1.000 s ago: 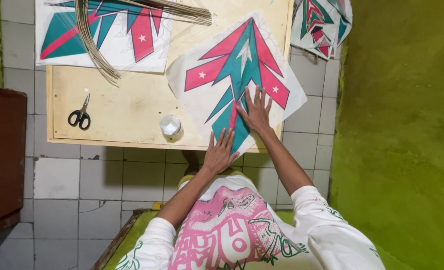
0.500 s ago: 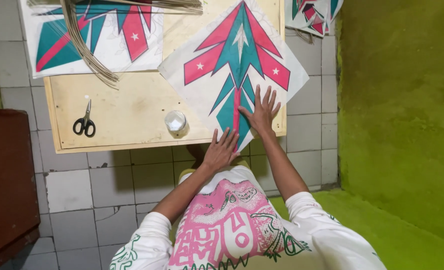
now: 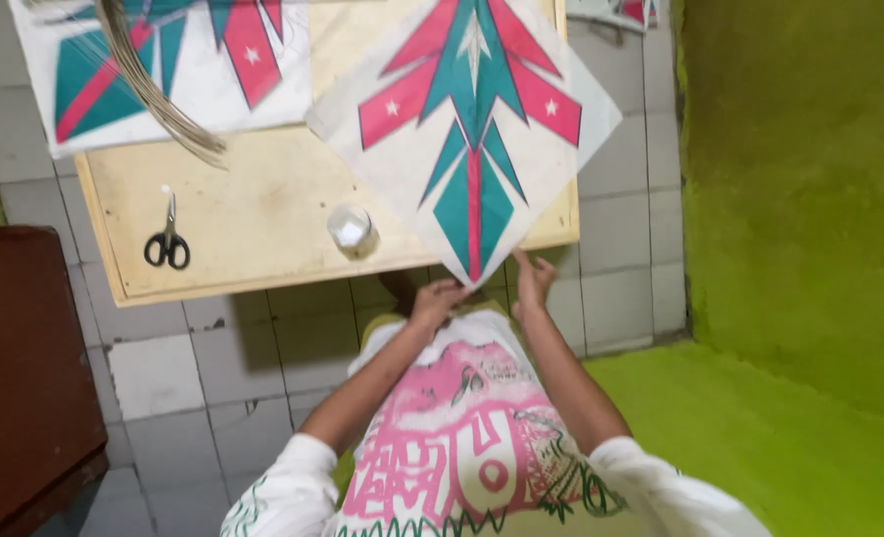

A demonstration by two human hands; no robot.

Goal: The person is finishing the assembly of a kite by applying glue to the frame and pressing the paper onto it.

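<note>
A white diamond-shaped paper kite (image 3: 472, 129) with a teal and pink pattern lies on a pale wooden board (image 3: 263, 214). Its lower tip hangs over the board's near edge. My left hand (image 3: 436, 301) has its fingers curled onto that tip from the left. To the right of the tip, my right hand (image 3: 532, 279) has its fingers stretched up against the kite's lower edge. Both arms reach forward over my pink and white shirt.
Black scissors (image 3: 167, 244) and a small clear cup (image 3: 351, 229) sit on the board. A second kite (image 3: 193, 70) with a bundle of thin sticks (image 3: 154, 94) lies at the back left. A brown cabinet (image 3: 14, 368) stands left and a green wall (image 3: 800, 199) right.
Both hands have drawn back from lying flat on the kite to its lower tip. The view has shifted, so the board sits further right and nearer.
</note>
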